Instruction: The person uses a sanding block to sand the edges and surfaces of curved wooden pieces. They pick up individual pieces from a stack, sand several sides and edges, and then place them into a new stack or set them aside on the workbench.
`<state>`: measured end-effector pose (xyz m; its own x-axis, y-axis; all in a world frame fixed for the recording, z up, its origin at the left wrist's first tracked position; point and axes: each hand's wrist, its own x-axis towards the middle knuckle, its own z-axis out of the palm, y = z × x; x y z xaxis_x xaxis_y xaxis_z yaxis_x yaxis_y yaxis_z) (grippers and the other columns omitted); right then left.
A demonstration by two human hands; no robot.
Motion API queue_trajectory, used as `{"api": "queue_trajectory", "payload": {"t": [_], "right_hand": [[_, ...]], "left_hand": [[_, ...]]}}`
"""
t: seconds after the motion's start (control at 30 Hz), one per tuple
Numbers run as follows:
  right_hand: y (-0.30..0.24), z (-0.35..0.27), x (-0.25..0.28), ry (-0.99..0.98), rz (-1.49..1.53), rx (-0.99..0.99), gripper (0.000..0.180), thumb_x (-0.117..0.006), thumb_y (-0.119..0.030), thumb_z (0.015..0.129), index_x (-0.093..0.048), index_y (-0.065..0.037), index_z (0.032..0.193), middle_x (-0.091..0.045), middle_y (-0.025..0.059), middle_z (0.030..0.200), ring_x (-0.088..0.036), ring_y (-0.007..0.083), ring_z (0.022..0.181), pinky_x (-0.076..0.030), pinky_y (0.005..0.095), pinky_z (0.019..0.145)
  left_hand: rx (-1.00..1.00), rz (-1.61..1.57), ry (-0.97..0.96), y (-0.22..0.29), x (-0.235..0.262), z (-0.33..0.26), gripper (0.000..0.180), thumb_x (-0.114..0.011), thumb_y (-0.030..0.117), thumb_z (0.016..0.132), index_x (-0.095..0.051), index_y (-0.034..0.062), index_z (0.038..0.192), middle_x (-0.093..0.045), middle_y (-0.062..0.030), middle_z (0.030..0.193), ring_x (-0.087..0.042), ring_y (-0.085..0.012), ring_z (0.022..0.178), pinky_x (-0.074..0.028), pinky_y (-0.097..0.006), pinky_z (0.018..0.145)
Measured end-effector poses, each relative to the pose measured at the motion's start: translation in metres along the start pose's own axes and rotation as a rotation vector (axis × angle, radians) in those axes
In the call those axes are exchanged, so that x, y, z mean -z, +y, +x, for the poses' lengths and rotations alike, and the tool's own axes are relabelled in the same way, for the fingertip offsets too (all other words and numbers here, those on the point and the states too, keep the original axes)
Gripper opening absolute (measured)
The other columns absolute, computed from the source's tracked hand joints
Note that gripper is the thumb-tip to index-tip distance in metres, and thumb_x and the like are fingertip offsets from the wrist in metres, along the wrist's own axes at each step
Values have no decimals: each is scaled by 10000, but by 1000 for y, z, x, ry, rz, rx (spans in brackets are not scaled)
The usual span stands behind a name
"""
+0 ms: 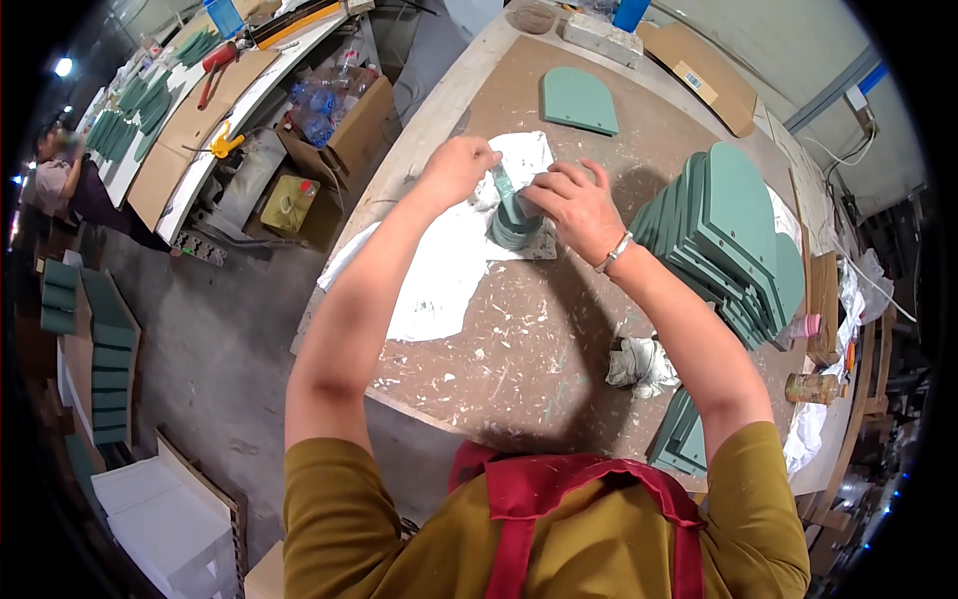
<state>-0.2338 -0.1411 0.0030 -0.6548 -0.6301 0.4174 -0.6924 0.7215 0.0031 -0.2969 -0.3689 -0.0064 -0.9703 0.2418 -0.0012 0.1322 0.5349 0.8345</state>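
The big round worktable [519, 349] fills the middle of the view; its brown top is covered with white stains and scraps. On its right side a thick stack of green arch-shaped panels [733, 235] lies fanned out, one overlapping the other, and a single green panel [579, 100] of the same shape lies alone at the far side of the table. A second, smaller pile of green panels [682, 439] sits at the near right edge, just beside the person's right elbow. A white sheet [449, 265] spreads over the left part of the table, under the hands and down toward the near edge. In the middle, on this sheet, stands a small green piece [514, 222], upright or a little tilted, with what seems to be a rounded green base; the view is too small to tell its exact form. The right hand [574, 205] is closed on this green piece from the right side, fingers curled around it. The left hand [461, 165] is made into a loose fist just beside the top of the piece, and it seems to pinch its upper end. A crumpled white rag [639, 364] lies on the table near the right forearm, well apart from the hands.
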Motion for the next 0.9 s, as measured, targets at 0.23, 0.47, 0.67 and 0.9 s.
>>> {"api": "queue_trajectory", "payload": {"t": [0.23,0.47,0.67,0.9], "right_hand": [[-2,-4,-1,53,44,64,310,-629,-52,792,-666,-185,1069,-634,-19,1096,-562,203,1156,-369,461,1050],[19,-22,-4,-331,1124,-910,380,-605,-220,974,-601,-80,1327,-653,65,1200,-623,220,1068,-490,417,906],[8,-14,-1,-265,1312,-1073,386,-580,-280,1002,-609,-32,1296,-665,53,1106,-616,168,955,-505,322,824],[-8,-12,-7,-216,1122,-923,324,-622,-285,969,-652,-12,1140,-676,58,1022,-610,148,863,-509,310,765]], "left_hand": [[36,-68,-11,9,-4,-5,288,-655,250,938,-694,-31,890,-629,-78,707,-563,-160,673,-459,-323,657],[-93,52,77,27,-3,-46,213,-672,185,905,-715,-21,943,-688,-126,811,-635,-212,743,-486,-334,700],[-374,139,238,27,-13,-64,145,-688,121,870,-706,-14,921,-692,-145,860,-649,-298,787,-502,-377,723],[-543,244,359,24,-35,-66,74,-710,92,836,-693,29,872,-691,-111,858,-656,-322,815,-513,-404,738]]}}
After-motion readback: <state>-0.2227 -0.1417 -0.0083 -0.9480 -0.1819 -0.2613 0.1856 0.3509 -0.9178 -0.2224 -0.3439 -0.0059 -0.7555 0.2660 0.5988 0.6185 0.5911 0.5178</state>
